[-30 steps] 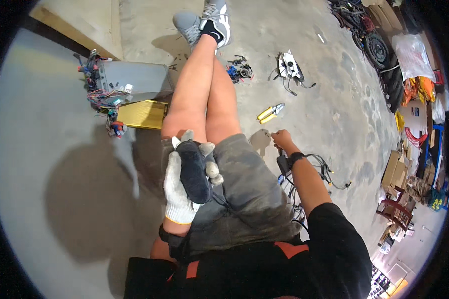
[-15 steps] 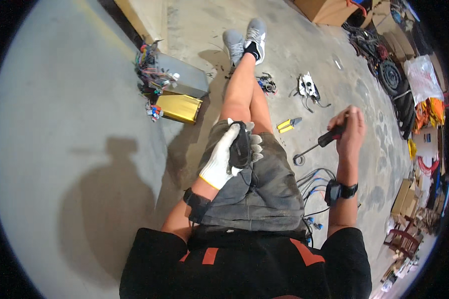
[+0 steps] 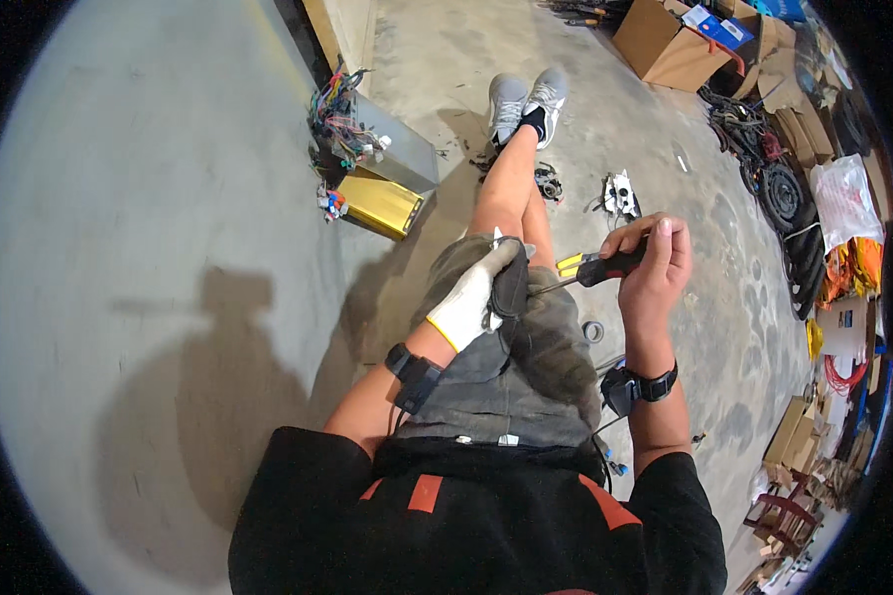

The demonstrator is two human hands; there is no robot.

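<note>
Two hands: both working near mid-frame, L gloved, R bare.
L hand (image 3: 464, 300): grasping a blk part (image 3: 510, 283); most fingers hiding behind it. Glove is white w/ yellow cuff edge.
Blk part location: L hand is holding it over the dark shorts (image 3: 466, 382), just above & R of frame ctr. Can't tell if it's touching the thigh.
R hand (image 3: 655, 273): clenching a screwdriver (image 3: 591, 273) by its blk/red handle, R of ctr.
Screwdriver shaft: pointing L & slightly down at the blk part. Can't tell if tip is touching.
Pliers: yellow handles (image 3: 570, 265) showing on the floor just L of the driver handle, rest partly hidden.
Tape roll (image 3: 592, 331): lying on floor below the driver, next to R edge of shorts.
White/blk part (image 3: 621, 194): lying on floor above R hand.
Upper L: wire bundle (image 3: 339, 127) hanging at the end of a grey metal box (image 3: 402, 149); gold box (image 3: 379, 206) sitting just below.
Upper R: open carton (image 3: 653, 48) standing by the clutter.
</note>
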